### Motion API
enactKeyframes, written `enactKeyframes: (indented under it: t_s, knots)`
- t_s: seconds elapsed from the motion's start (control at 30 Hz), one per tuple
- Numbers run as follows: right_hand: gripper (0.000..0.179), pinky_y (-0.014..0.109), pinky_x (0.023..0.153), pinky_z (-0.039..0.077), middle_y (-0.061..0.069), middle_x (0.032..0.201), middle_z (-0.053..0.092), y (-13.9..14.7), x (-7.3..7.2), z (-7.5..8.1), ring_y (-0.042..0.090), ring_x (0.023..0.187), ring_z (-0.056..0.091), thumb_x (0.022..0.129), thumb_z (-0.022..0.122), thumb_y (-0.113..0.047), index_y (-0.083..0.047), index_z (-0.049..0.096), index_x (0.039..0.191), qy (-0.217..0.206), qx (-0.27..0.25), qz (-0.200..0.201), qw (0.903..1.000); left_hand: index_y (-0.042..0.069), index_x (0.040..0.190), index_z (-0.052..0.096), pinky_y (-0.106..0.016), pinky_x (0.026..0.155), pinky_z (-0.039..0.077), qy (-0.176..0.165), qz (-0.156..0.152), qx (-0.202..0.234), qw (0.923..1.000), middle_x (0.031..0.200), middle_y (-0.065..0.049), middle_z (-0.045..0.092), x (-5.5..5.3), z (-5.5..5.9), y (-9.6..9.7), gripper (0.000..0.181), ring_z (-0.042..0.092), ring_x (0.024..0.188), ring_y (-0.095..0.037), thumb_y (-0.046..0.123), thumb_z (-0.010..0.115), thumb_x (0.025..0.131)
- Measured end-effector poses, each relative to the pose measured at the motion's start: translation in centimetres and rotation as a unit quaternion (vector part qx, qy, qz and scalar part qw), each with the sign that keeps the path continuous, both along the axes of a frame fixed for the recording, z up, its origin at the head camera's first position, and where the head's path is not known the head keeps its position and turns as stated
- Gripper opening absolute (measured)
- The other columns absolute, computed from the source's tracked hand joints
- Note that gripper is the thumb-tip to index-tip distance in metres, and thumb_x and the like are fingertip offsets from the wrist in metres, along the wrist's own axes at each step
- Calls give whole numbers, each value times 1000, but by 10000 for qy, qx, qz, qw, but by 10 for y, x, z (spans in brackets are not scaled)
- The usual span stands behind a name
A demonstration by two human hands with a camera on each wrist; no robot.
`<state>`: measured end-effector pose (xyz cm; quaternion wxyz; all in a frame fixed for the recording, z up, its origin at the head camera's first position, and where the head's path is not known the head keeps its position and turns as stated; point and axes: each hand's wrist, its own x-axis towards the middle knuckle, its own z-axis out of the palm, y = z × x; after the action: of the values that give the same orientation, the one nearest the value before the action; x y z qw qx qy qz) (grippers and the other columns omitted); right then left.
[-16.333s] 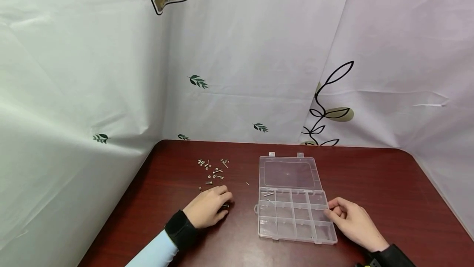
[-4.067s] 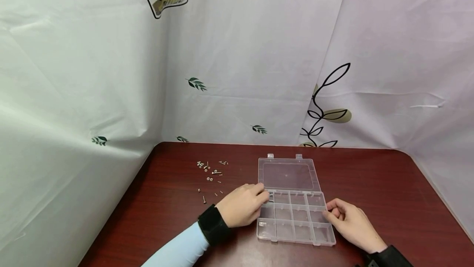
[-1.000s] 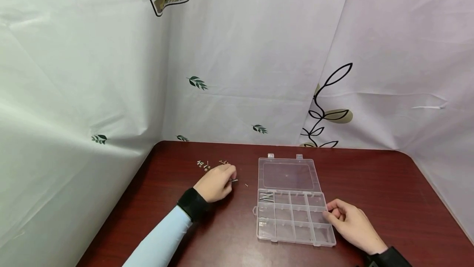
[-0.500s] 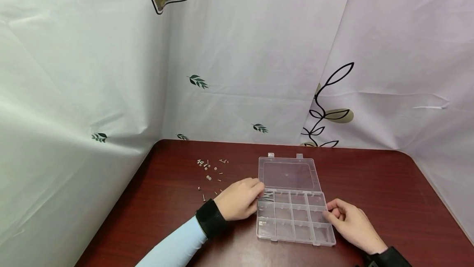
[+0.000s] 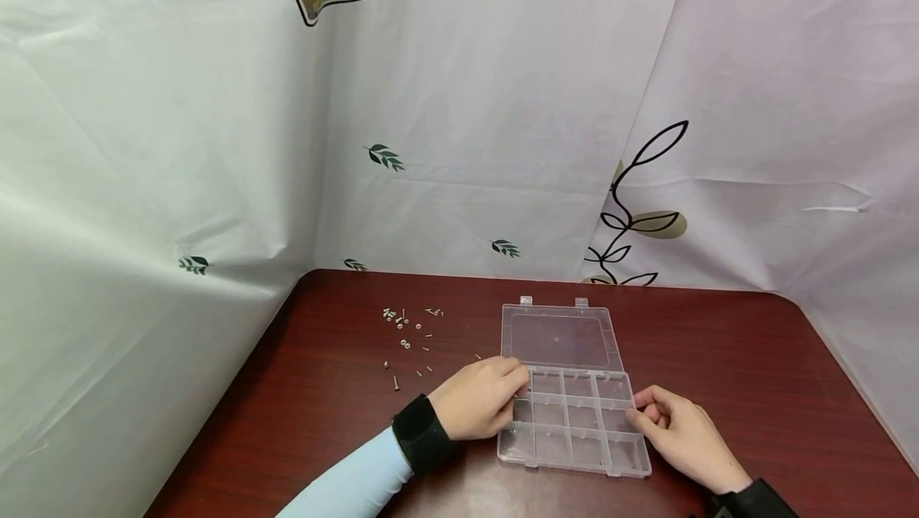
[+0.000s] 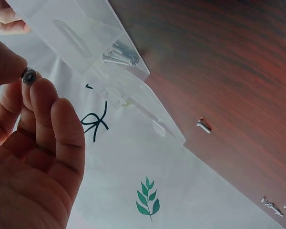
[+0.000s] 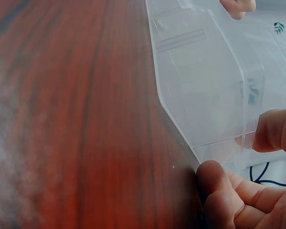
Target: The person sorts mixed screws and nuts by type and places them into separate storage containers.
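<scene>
My left hand (image 5: 479, 397) is over the back left compartment of a clear plastic compartment box (image 5: 587, 448). Thumb and fingertips pinch a screw (image 6: 28, 76), its dark round socket head towards the left wrist camera and its shank hidden. Below it in that view, several silver screws (image 6: 118, 57) lie in a corner compartment. The box's lid (image 5: 560, 336) is folded back flat on the table. My right hand (image 5: 685, 434) grips the box's right side wall, thumb on one face and curled fingers at the other, as the right wrist view shows.
Loose screws and nuts (image 5: 391, 315) are scattered on the dark red-brown table (image 5: 323, 422) left of the box. A single screw (image 5: 396, 383) lies nearer the left forearm. A small screw (image 6: 204, 126) lies near the lid. White patterned cloth (image 5: 467, 103) hangs behind the table.
My left hand went from the loose screws rightwards to the box, carrying a screw, and over the last half second moved further over the back left compartment. My right hand stays at the box's side.
</scene>
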<state>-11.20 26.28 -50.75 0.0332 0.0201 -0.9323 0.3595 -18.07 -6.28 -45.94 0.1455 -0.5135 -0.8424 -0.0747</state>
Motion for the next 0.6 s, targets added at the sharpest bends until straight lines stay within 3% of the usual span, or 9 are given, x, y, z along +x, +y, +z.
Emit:
enactKeyframes:
  t_s: [0.1, 0.27, 0.43, 0.6]
  knots:
    - [12, 20, 59, 33, -12, 72, 52, 0, 0, 0, -2, 57, 42, 92, 76, -24, -17, 68, 95, -35, -14, 6, 10000, 18, 108, 61, -21, 78, 50, -58, 34, -49, 10000, 99, 7, 57, 1, -1, -1, 29, 56, 86, -6, 22, 76, 84]
    - [11, 20, 59, 33, -13, 71, 52, 0, 0, -1, -3, 57, 43, 91, 77, -23, -18, 68, 94, 79, -46, 25, 10000, 16, 140, 56, -29, 92, 54, -297, 163, -46, 9994, 137, 0, 55, 2, -2, -6, 67, 61, 114, -13, 50, 78, 87]
    - [10, 20, 61, 34, -14, 71, 53, 0, -1, -1, -2, 58, 44, 92, 76, -24, -19, 67, 93, 25, 5, -4, 10000, 15, 142, 57, -31, 96, 53, -396, 378, 125, 9984, 139, 1, 55, 4, -6, -19, 65, 61, 117, -15, 47, 77, 88]
    - [11, 21, 60, 34, -13, 71, 53, 0, -1, -1, -1, 58, 44, 93, 75, -25, -18, 68, 94, -24, -20, 8, 10000, 17, 135, 61, -32, 93, 54, -478, 828, 220, 9952, 134, 3, 57, 4, -10, -40, 58, 62, 111, -14, 43, 78, 87]
